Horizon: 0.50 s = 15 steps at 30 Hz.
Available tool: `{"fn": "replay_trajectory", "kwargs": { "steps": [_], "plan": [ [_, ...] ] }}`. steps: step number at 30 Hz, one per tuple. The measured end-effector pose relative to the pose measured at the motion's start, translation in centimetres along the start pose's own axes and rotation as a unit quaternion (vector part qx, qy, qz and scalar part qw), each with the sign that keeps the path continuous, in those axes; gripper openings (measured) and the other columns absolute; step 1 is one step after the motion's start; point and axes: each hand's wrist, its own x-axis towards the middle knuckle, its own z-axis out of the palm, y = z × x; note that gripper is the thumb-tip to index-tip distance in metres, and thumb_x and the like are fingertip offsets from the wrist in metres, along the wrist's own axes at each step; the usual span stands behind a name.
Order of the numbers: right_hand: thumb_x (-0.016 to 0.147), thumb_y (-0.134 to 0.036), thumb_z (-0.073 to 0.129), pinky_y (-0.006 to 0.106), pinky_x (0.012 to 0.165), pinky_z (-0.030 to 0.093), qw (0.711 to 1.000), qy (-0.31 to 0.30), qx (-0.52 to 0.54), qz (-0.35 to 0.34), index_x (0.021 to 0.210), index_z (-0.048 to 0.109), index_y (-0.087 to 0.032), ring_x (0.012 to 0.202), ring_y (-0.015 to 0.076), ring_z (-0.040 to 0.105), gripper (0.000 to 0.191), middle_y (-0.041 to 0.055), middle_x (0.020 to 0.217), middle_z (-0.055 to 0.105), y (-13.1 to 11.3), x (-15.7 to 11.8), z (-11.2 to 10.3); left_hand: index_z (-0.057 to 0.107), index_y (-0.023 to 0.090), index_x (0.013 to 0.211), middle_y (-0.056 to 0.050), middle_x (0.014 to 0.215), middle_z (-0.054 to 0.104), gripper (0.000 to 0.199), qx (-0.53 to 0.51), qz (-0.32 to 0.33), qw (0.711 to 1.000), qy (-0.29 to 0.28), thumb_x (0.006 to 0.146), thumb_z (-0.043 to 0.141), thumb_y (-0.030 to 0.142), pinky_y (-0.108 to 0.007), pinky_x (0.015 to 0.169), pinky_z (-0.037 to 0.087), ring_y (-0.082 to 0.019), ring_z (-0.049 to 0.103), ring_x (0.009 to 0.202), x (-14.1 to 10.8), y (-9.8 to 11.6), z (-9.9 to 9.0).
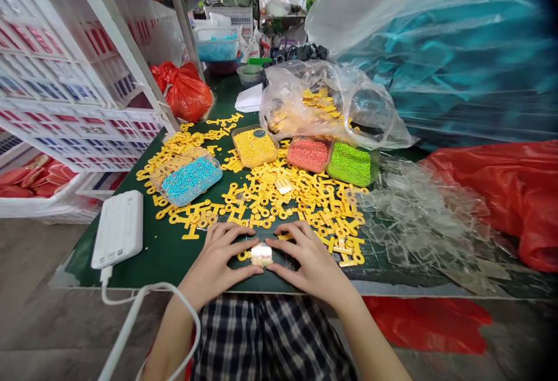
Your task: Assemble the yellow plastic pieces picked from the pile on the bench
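Observation:
My left hand [218,262] and my right hand [307,259] rest on a green cutting mat [148,259] near its front edge. Their fingertips press from both sides on a small whitish block [262,255], which has yellow layers at its lower edge. A small yellow ring piece [243,255] lies just left of it. Beyond my hands spreads a heap of yellow plastic letter-like pieces [288,201]. Trays of blue beads [189,180], yellow beads [255,146], coral beads [308,155] and green beads [350,164] stand among them.
A white power bank [117,229] with a white cable [143,305] sits at the mat's left. Clear plastic sheets [418,212] lie heaped on the right. A clear bag of yellow pieces [331,102] stands behind the trays, with white crates [78,102] to the left.

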Motion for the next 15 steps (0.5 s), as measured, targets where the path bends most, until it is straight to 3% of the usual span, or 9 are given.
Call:
{"fn": "replay_trajectory", "kwargs": {
  "steps": [8,15],
  "plan": [
    [0.084,-0.031,0.070,0.051,0.094,0.049,0.999,-0.001,-0.027,0.026,0.113,0.069,-0.028,0.114,0.0293,0.049,0.030,0.0106,0.124,0.059,-0.50,-0.17,0.05,0.074,0.034,0.107,-0.004,0.119,0.067,0.033,0.030,-0.014,0.999,-0.035,0.077,0.073,0.050,-0.051,0.098,0.034,-0.028,0.051,0.109,0.44,0.11,-0.64],
    [0.076,-0.032,0.078,0.056,0.093,0.049,0.997,-0.001,-0.051,0.065,0.107,0.073,-0.029,0.118,0.0345,0.046,0.031,0.0112,0.126,0.058,-0.75,0.12,0.45,0.075,0.036,0.104,-0.001,0.099,0.066,0.035,0.055,-0.051,0.996,-0.058,0.073,0.077,0.051,-0.042,0.087,0.036,-0.023,0.053,0.093,0.83,0.74,-0.74]
  ]
}}
